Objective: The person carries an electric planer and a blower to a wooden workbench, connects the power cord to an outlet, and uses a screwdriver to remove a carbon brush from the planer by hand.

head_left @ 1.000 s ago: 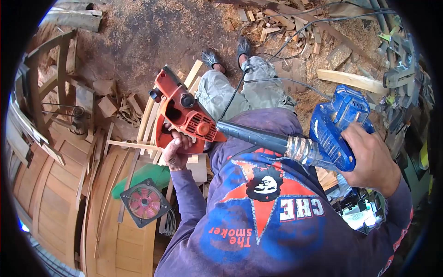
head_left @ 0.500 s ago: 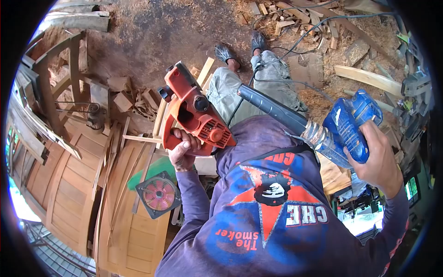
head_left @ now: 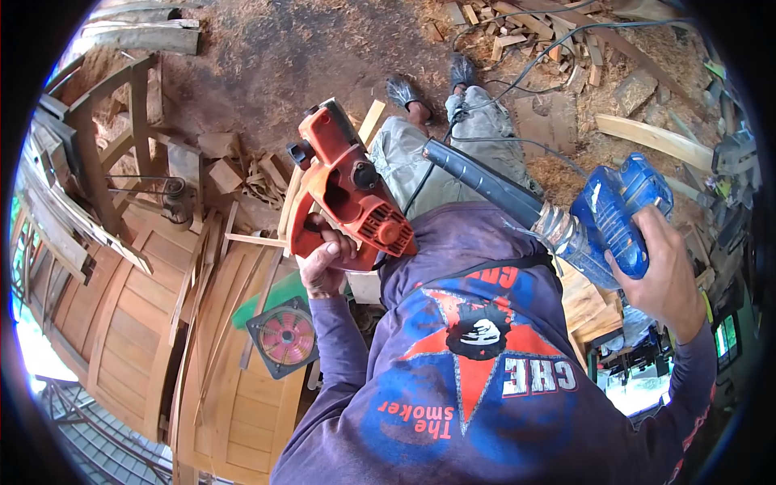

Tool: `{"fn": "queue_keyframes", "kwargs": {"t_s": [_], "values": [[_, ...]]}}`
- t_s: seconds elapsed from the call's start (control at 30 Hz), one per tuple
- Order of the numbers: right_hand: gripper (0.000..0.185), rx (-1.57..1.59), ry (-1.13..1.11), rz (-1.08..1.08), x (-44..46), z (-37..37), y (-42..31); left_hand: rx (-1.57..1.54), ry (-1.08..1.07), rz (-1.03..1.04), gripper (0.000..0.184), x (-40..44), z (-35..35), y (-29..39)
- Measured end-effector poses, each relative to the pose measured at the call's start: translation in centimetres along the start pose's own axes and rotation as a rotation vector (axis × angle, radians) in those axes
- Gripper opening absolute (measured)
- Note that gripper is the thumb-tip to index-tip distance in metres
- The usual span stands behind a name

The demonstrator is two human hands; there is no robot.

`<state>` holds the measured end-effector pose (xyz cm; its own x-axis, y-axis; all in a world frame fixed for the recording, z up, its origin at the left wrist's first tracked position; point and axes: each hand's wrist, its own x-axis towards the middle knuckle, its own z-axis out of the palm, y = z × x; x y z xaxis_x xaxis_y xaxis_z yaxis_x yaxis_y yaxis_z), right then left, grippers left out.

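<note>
My left hand (head_left: 327, 257) is wrapped round the handle of an orange power planer (head_left: 353, 190), which is tilted in front of my body, its vented motor end close to my shirt. At the right, my right hand (head_left: 659, 271) grips a blue blower (head_left: 610, 222). Tape is wound round the base of the blower's long black nozzle (head_left: 485, 184). That nozzle points to the upper left, across my legs, and its tip is apart from the planer.
Wooden door panels (head_left: 133, 323) and thin strips lie at the lower left, beside a square fan (head_left: 284, 337). Offcuts (head_left: 517, 36) and cables (head_left: 558, 48) lie on the shaving-covered floor. A long board (head_left: 655, 141) is at the right.
The blower nozzle's tip has moved from beside the planer's motor end to farther out over my legs. The view has shifted, so the surroundings appear farther right. Both hands keep their holds.
</note>
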<state>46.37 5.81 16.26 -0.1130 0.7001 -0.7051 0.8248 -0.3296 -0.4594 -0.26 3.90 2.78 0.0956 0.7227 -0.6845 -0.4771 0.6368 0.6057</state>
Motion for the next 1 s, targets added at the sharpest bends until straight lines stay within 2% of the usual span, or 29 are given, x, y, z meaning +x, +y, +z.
{"fn": "queue_keyframes", "kwargs": {"t_s": [0.17, 0.33, 0.37, 0.47, 0.53, 0.67, 0.73, 0.8, 1.0], "values": [[0.035, -0.011, -0.004, -0.020, 0.2, -0.1, 0.1, 0.016, 0.026, -0.006, 0.043, 0.0, -0.5, -0.2], [0.032, 0.008, 0.036, -0.021, 0.4, 0.8, 0.9, -0.152, -0.093, -0.010, 0.046, 1.6, -3.2, -1.4], [0.032, 0.021, 0.039, -0.017, 0.3, 1.0, 1.0, -0.166, -0.113, -0.007, 0.052, 1.9, -3.5, -1.5], [0.032, 0.027, 0.071, -0.022, 0.1, 1.4, 1.3, -0.106, -0.057, -0.077, 0.026, 3.1, -6.7, -2.0], [0.031, 0.040, 0.081, -0.018, 0.0, 1.8, 1.5, -0.057, -0.033, -0.110, 0.029, 3.7, -7.0, -1.5], [0.032, 0.084, 0.122, -0.005, -0.6, 2.8, 2.3, -0.114, -0.051, -0.103, 0.016, 5.1, -4.8, -0.5], [0.032, 0.135, 0.138, 0.021, -1.0, 3.3, 2.4, -0.113, -0.047, -0.102, 0.017, 5.7, -4.0, 0.1], [0.032, 0.180, 0.159, 0.054, -1.7, 3.6, 2.4, -0.175, -0.101, -0.124, 0.030, 6.5, -4.7, 0.1], [0.031, 0.208, 0.192, 0.078, -3.2, 5.5, 2.9, -0.031, -0.081, -0.131, 0.046, 7.2, -4.2, 1.0]]}}
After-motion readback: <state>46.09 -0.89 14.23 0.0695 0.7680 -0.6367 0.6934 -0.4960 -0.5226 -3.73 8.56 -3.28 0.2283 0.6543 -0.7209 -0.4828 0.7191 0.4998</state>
